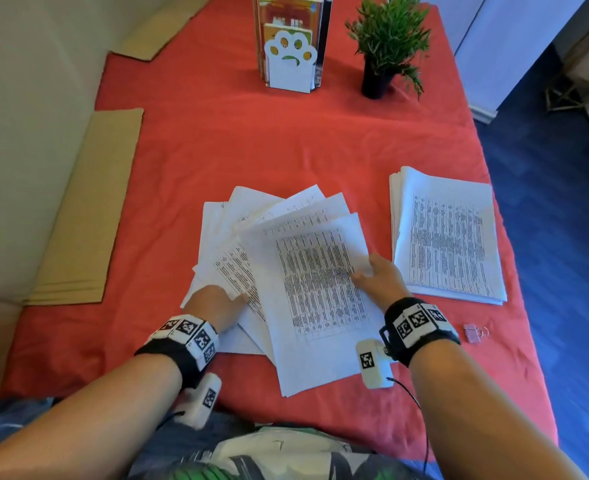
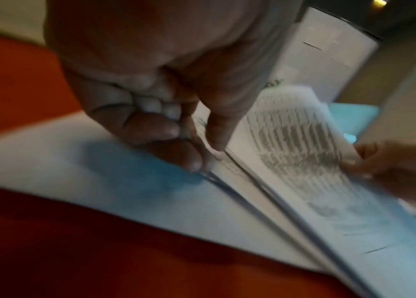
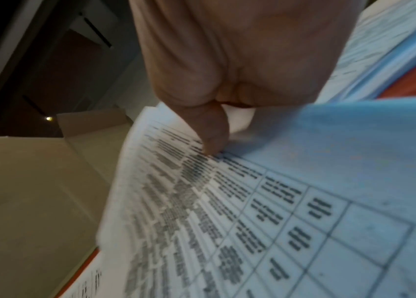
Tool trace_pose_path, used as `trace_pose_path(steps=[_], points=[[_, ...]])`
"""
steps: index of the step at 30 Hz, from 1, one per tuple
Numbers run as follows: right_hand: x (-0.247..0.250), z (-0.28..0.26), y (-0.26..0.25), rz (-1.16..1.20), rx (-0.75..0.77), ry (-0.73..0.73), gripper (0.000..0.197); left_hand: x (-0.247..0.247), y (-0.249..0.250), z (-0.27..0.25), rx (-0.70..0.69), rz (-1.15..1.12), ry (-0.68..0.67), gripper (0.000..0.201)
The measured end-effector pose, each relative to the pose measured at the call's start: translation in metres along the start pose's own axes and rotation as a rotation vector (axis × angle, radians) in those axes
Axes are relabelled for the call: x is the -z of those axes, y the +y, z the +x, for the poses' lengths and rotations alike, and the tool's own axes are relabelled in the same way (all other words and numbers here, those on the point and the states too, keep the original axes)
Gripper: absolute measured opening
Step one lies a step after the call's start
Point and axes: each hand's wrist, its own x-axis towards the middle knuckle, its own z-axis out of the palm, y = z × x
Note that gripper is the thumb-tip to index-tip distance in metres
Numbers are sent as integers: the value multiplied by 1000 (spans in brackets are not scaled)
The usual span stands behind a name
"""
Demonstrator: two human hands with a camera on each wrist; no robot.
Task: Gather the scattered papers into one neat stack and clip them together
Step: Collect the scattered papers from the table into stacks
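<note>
Tablecloth: red cloth (image 1: 286, 143) covers the whole work surface, wrinkled near the middle.
Cardboard: flat brown sheets (image 1: 88, 209) lie along the left edge, partly over the cloth.
Fanned papers: a loose spread of printed sheets (image 1: 307, 271) sits at centre, corners splayed at different angles, nothing squared up.
Second pile: a tidier stack of printed pages (image 1: 449, 237) lies to the right, well apart from the fan, edges slightly stepped.
Book holder: white paw-shaped stand (image 1: 290, 62) with books upright at the far end.
Plant: green potted plant (image 1: 388, 39) just right of the holder.
Left hand: left hand (image 1: 217, 304) is down on the fan's left side, fingers curled; the wrist view shows thumb and fingers (image 2: 176, 159) pinching sheet edges.
Right hand: right hand (image 1: 381, 280) grips the top sheet's right edge, thumb (image 3: 211, 131) pressed on the print, fingers tucked beneath.
Clip: small pink binder clip (image 1: 473, 332) lies on the cloth beside the right wrist, touching no paper.
</note>
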Motion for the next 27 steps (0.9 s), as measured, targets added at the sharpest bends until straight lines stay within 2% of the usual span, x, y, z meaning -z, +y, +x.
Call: trace_pose_path(steps=[2,4,7,9,12,14,16,18,21,23,25,27], points=[[-1,-5,-2,15,46,-25,12,2,-6,-2,9,78,23,64],[-4,-9,-3,39,63,-51,18,1,-8,-3,-19,33,106,56],[-9,-12,2,100,55,-90,28,0,-4,-7,-56,-250,198,28],[-9,-13,6,140,15,-122,33,-3,0,-8,-34,-414,226,20],[-9,-14,3,135,9,-152,23,-4,2,-1,-61,-472,207,11],[-7,-14,-6,130,23,-151,17,-2,2,3,-89,-480,230,11],[-5,-10,-12,142,37,-85,16,1,0,8,-80,-362,326,30],[2,-1,-14,171,22,21,19,7,-1,10,20,-231,411,51],[15,13,-16,81,5,95,4,20,-1,15,148,-230,372,67],[18,21,-14,-8,-17,116,17,23,-3,21,130,-246,335,60],[15,26,-13,-84,-50,99,16,25,-3,22,61,-276,339,41],[9,28,-12,-189,-63,59,23,26,-4,20,24,-331,321,32]])
